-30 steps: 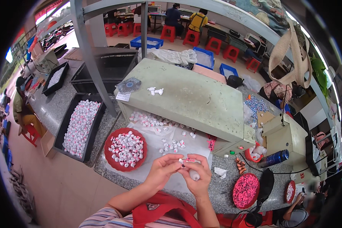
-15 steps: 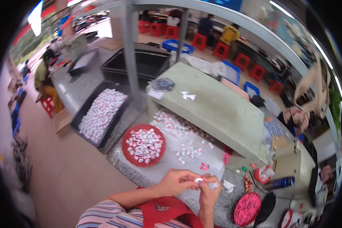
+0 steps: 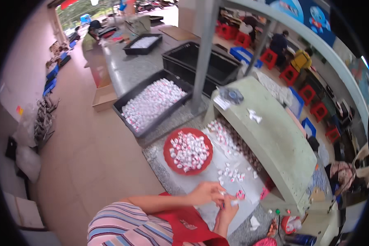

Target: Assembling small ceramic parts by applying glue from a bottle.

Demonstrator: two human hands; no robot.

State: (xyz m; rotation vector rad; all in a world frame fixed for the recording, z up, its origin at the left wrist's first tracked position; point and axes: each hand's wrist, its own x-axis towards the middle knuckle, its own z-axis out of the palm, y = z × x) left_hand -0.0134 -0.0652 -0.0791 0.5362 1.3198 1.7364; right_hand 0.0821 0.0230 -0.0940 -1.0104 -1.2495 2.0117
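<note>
My left hand [image 3: 205, 193] and my right hand [image 3: 226, 213] meet low in the middle, above the white sheet [image 3: 216, 159]. Fingers of both are pinched together around a small white piece [image 3: 222, 193], blurred and partly covered. A second bit of white [image 3: 234, 202] shows at my right fingers; I cannot make out what it is. Close ahead on the sheet lie loose small white and pink pieces [image 3: 233, 175]. A round cluster of pink and white pieces [image 3: 240, 194] sits just beside my fingers. Left of these, a red bowl [image 3: 167, 153] is heaped with similar pieces.
A black tray [image 3: 186, 87] full of white pieces stands beyond the bowl. A pale green machine housing [image 3: 270, 131] rises to the right over more pieces. Metal posts [image 3: 203, 57] frame the bench. A blue can [image 3: 300, 239] lies at lower right. Other people sit farther off.
The view has swung left, so the bench and bowl appear farther right. My hands remain together, fingers shifted slightly around the small piece.
</note>
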